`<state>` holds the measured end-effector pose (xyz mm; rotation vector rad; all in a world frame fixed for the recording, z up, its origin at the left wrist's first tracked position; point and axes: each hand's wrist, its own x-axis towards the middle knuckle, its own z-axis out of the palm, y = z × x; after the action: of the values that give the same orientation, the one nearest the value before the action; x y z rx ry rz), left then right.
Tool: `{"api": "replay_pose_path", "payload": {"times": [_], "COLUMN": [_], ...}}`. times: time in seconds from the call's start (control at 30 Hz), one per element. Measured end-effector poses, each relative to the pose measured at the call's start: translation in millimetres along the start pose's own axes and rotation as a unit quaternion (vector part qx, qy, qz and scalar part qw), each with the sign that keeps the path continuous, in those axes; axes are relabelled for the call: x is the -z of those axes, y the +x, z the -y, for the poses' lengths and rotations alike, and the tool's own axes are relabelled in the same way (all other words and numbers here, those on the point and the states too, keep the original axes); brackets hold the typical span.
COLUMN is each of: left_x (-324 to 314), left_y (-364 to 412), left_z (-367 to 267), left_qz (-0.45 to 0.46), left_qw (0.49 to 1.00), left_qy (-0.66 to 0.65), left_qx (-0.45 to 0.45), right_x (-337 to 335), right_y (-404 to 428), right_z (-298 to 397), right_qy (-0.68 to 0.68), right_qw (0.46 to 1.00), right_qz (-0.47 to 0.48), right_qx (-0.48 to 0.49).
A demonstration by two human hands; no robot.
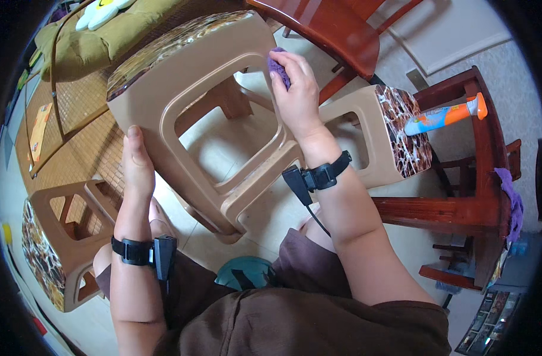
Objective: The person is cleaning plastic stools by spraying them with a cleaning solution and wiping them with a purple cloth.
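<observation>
A tan plastic stool [139,113] with a marble-patterned seat [182,42] is tilted in front of me, one side with its large cut-out facing me. My left hand [138,164] grips its left edge, thumb on the near face and the other fingers hidden behind. In my right hand [297,91] is a bunched purple cloth [278,70], pressed against the stool's upper right edge. Black straps with small devices circle both wrists.
Similar stools stand at lower left [44,249] and right [382,133]. On the right one lies an orange and blue spray bottle [444,118]. Beyond are a red wooden chair [342,35], a wooden frame [440,211] with another purple cloth [511,204], and a woven-mat seat [84,142] with a green cushion [88,49].
</observation>
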<state>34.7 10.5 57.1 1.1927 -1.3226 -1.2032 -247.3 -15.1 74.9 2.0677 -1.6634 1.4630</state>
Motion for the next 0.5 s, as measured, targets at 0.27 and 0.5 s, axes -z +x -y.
{"api": "replay_pose_path", "payload": {"times": [0.27, 0.5], "left_x": [2.4, 4.1], "left_y": [2.6, 2.6], "left_z": [3.0, 8.1], "left_qz": [0.023, -0.012], "left_qw": [1.0, 0.999], "left_qy": [0.018, 0.021], "left_qx": [-0.003, -0.031], "right_x": [-3.4, 2.9], "right_y": [8.5, -25.1], "right_z": [2.8, -6.2], "right_qy": [0.111, 0.056], "right_qw": [0.989, 0.99], "right_qz": [-0.032, 0.01], "right_qx": [-0.091, -0.132]}}
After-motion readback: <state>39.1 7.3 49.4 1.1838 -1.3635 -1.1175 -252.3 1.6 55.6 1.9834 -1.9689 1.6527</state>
